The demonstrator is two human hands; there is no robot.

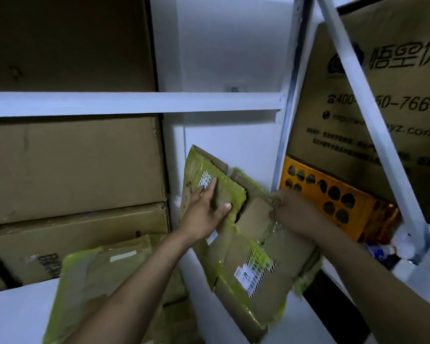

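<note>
While stacked brown cartons (72,170) fill the white shelf (134,104) at left: left hand (206,207), fingers straight, presses the flattened yellow-taped cardboard box (248,247) steady in the gap between racks; right hand (296,214) grips its flap, beside an orange perforated carton (365,209).

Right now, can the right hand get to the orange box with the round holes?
Probably yes. The right hand sits just in front of the orange box with nothing between, but its fingers grip the cardboard flap, so it must let go first.
</note>
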